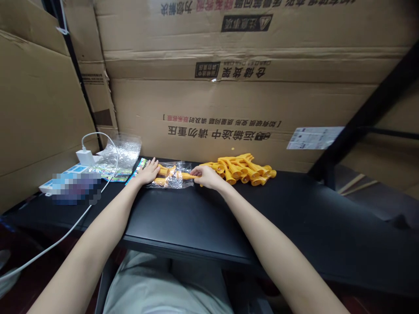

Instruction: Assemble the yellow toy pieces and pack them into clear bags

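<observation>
A clear plastic bag with a colourful header lies on the black table, with orange plastic pieces showing inside it. My left hand rests with fingers stretched out on the header end of the bag. At the bag's right end, my right hand pinches one slim orange plastic piece, whose far end reaches to the bag. Just right of that hand sits a pile of orange branching plastic pieces with flared, cup-like ends.
More clear bags with colourful headers lie at the left. Beside them are a white power strip, a plugged-in charger and a white cable. Cardboard stands behind the black table; a dark metal post slants at the right.
</observation>
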A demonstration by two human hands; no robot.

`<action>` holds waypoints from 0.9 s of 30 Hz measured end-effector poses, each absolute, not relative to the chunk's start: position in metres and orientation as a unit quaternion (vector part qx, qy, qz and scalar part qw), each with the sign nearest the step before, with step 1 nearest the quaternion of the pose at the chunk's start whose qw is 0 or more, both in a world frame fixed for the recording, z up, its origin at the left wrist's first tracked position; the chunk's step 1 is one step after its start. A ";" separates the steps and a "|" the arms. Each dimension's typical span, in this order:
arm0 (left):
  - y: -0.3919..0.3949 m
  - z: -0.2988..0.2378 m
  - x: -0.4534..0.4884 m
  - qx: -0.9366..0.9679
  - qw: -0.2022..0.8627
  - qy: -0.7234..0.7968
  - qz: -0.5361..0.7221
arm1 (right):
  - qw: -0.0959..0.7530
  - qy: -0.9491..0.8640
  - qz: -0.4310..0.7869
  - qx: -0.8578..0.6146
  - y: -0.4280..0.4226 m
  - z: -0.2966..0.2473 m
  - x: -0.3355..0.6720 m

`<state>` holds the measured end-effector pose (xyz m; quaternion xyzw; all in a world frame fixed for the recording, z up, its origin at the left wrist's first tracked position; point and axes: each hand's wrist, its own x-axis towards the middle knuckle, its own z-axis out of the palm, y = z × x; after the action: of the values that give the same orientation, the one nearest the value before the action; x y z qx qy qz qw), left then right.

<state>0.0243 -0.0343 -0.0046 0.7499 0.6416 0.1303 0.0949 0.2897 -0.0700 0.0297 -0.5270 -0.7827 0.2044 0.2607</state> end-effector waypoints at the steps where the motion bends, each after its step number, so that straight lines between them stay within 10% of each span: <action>1: -0.035 -0.004 0.026 0.753 0.101 0.636 0.132 | 0.271 -0.782 0.220 -0.516 -0.070 0.028 0.288; 27: -0.038 -0.003 0.037 0.753 0.198 0.598 0.189 | 0.375 -0.700 0.459 -0.399 -0.056 0.003 0.293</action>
<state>0.0368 -0.0377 -0.0030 0.7532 0.5983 0.1886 0.1981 0.2928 -0.0560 0.0032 -0.3986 -0.7002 0.4586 0.3750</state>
